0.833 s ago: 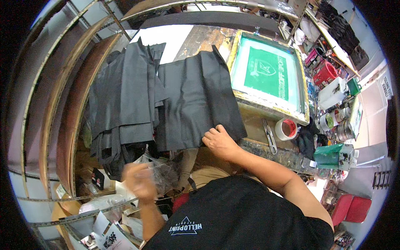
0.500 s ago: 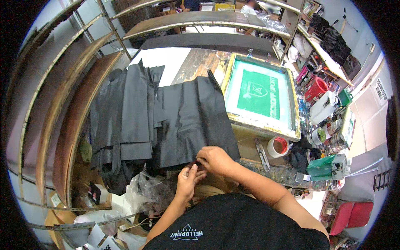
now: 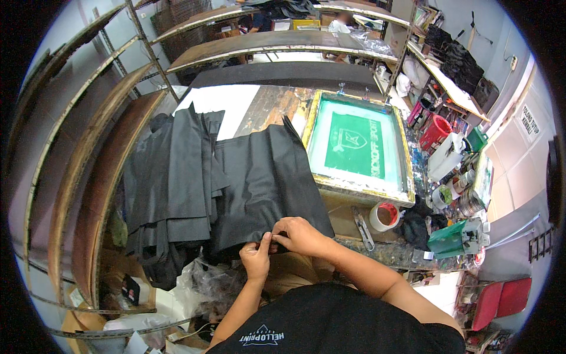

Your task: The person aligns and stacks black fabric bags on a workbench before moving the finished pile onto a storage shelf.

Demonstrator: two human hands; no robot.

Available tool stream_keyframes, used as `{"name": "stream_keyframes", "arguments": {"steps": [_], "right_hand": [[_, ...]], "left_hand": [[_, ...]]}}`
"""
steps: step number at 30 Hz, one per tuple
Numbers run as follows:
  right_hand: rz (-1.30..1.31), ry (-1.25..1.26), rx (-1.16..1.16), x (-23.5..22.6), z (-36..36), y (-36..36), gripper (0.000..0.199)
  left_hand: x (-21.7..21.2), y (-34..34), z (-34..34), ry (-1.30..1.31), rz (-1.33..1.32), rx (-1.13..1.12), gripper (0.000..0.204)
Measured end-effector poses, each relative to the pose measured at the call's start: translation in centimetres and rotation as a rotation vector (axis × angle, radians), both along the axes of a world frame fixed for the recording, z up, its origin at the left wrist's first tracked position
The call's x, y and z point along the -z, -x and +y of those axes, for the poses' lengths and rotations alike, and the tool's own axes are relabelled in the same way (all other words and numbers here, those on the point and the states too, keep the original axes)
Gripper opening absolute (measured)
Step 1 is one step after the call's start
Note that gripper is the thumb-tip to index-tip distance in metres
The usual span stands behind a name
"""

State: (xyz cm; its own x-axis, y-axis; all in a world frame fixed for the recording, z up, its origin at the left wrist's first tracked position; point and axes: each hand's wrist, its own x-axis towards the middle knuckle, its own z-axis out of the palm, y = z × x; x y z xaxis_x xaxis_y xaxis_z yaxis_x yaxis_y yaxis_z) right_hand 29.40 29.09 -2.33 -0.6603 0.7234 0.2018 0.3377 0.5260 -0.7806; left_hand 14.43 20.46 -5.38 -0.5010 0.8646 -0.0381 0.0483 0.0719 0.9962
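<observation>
A black fabric bag lies on the worktable, its surface wrinkled toward the near edge. At that edge my left hand is closed, thumb up, gripping the bag's border. My right hand meets it from the right, fingers pinched on the same edge with the thumb hidden under the knuckles. The fingertips of both hands almost touch, and the exact bit of fabric between them is covered. To the left, a pile of black fabric bags overlaps this one, with looped handles hanging over the table's near side.
A screen-printing frame with a green mesh sits right of the bag. Nearer are a white tub of red ink and a utility knife. Wooden shelves stand left; bottles and a green container crowd the right. Clear plastic lies below.
My left hand has shifted up to the bag's edge, its thumb now upright against the right fingers. The right hand stays pinched there. The whole view has tilted slightly.
</observation>
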Motion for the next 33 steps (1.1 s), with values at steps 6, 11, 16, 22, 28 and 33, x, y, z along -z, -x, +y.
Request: {"name": "stream_keyframes", "arguments": {"steps": [6, 11, 16, 22, 28, 33], "right_hand": [[-0.087, 0.077, -0.085, -1.3, 1.1, -0.2, 0.017], [0.022, 0.078, -0.065, -1.4, 1.4, 0.2, 0.018], [0.014, -0.053, -0.101, -2.7, 0.7, 0.3, 0.017], [-0.011, -0.08, -0.082, -3.2, -1.0, 1.3, 0.016], [-0.022, -0.063, -0.007, -3.1, -0.5, 1.1, 0.015], [0.114, -0.033, 0.131, -2.5, 0.0, 1.4, 0.014]], "left_hand": [[-0.2, 0.9, -0.7, -0.007, 0.282, 0.044, 0.042], [2.2, 1.4, 0.3, -0.218, 0.225, 0.062, 0.036], [8.3, 5.0, 3.0, 0.287, 0.916, 0.427, 0.031], [8.7, 7.0, 10.1, 0.202, 1.06, 0.472, 0.03], [8.3, 8.3, 11.4, 0.178, 1.093, 0.453, 0.03], [7.6, 9.6, 9.8, 0.087, 1.117, 0.4, 0.03]]}}
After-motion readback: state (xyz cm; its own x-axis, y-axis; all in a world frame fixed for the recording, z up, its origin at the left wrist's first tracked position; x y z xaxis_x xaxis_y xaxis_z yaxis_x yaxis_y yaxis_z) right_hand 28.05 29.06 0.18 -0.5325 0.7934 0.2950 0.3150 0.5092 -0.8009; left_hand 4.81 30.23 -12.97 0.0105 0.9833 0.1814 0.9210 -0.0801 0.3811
